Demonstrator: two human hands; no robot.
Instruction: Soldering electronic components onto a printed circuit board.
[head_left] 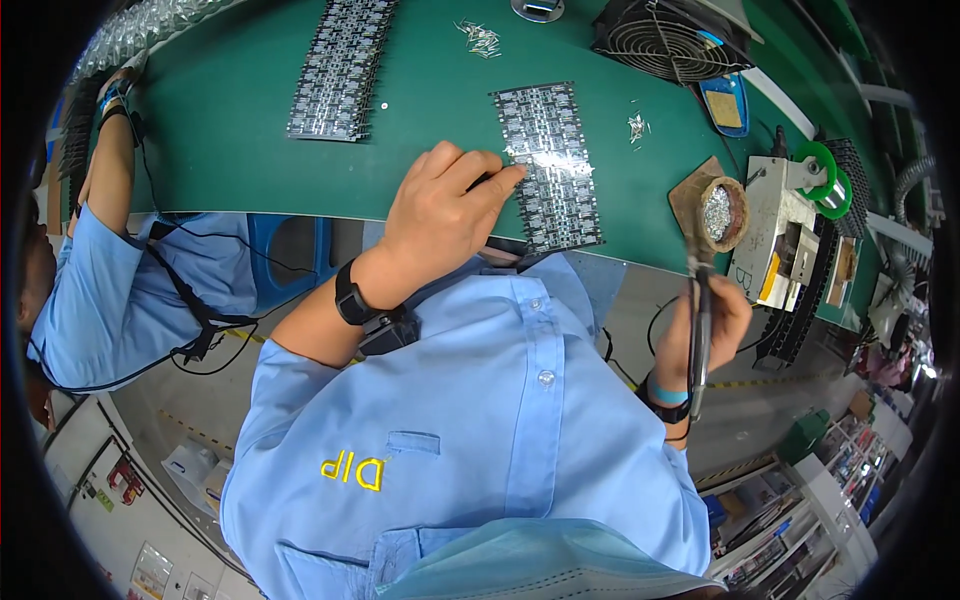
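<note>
A long dark circuit board panel [560,205] lies on the green bench in front of me, with glare across its middle. My left hand [447,212] is closed in a pinch, its fingertips at the panel's left edge; what sits between them, if anything, is hidden. In my right hand [705,330] is a slim soldering iron [703,345], its front end blurred at the near rim of a round brown cup [738,215]. Silvery bits [716,212] fill that cup, which stands on a brown base.
Stacked circuit board panels [340,70] lie at the far left. Small metal pins [480,40] form a far pile, others [637,126] lie right of my panel. A black fan [672,40], blue sponge tray [724,105] and green wire spool [822,180] stand rightward. A co-worker [110,270] sits left.
</note>
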